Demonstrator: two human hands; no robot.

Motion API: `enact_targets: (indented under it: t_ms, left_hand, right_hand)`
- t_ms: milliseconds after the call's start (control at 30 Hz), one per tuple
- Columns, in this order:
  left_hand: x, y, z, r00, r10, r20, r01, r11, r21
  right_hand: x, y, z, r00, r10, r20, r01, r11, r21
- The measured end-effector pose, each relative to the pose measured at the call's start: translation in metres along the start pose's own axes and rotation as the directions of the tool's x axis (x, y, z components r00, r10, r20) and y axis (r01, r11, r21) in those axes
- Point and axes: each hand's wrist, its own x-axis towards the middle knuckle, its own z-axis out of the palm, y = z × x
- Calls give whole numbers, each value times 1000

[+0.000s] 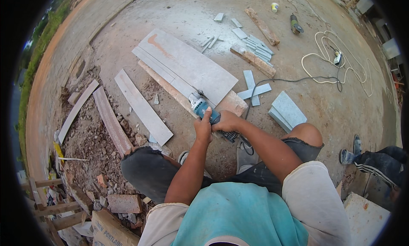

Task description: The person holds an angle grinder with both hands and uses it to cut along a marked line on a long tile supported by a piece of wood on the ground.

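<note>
Both of my hands are closed round a teal angle grinder [205, 111]. My left hand [203, 127] grips the body from the left, thumb along its top. Behind it, my right hand [227, 121] wraps the rear end near the cord. The grinder's metal head and disc lie at the near edge of a large grey tile [191, 67], on a line running along its length. A narrow strip borders that line on the near side. Under the tile, wooden planks [233, 103] hold it off the ground. How deep the disc sits is hidden.
Cut tile strips [142, 105] lie at left beside rubble [91, 148]. Stacked tile pieces [287, 112] sit right of my hands; more offcuts [257, 46] lie beyond. A black cord [294, 79] runs to a coiled pale cable [315, 63]. A second grinder [295, 24] rests far right. Another person's legs [379, 161] show at right.
</note>
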Motion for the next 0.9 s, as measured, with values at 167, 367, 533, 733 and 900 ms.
enact_targets:
  t_ms: [167, 367, 533, 733, 900]
  left_hand:
    - [2, -1, -2, 1000, -2, 3, 1, 1000, 11]
    - [1, 0, 0, 1000, -13, -10, 13, 1000, 20]
    - [-4, -3, 1, 1000, -2, 18, 2, 1000, -2]
    - [-10, -9, 0, 1000, -2, 31, 2, 1000, 9]
    - [-14, -13, 4, 1000, 19, 8, -19, 1000, -7]
  right_hand:
    - [0, -1, 0, 1000, 11, 4, -11, 1000, 6]
    - [-3, -2, -2, 1000, 8, 23, -8, 1000, 29]
    - [-4, 3, 1, 1000, 20, -5, -20, 1000, 0]
    - [-11, 10, 5, 998, -25, -53, 27, 999, 28]
    - [-14, 15, 5, 998, -15, -57, 17, 999, 33]
